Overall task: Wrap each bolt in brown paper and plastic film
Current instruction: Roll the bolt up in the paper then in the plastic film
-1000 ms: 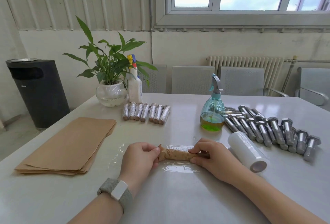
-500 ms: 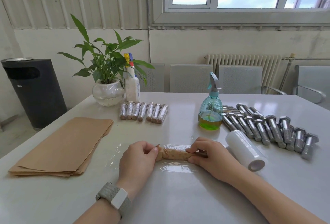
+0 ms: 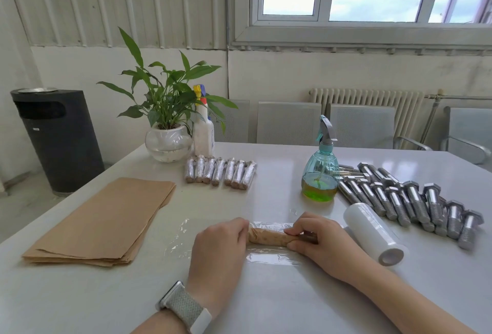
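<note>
The left hand (image 3: 218, 247) is gripping one end of the paper-wrapped bolt (image 3: 269, 237), fingers curled round it. The bolt is lying between both hands on the plastic film (image 3: 271, 257). The right hand (image 3: 319, 240) is pinching the other end; rolling should proceed evenly, film kept taut, to avoid creasing.
</note>
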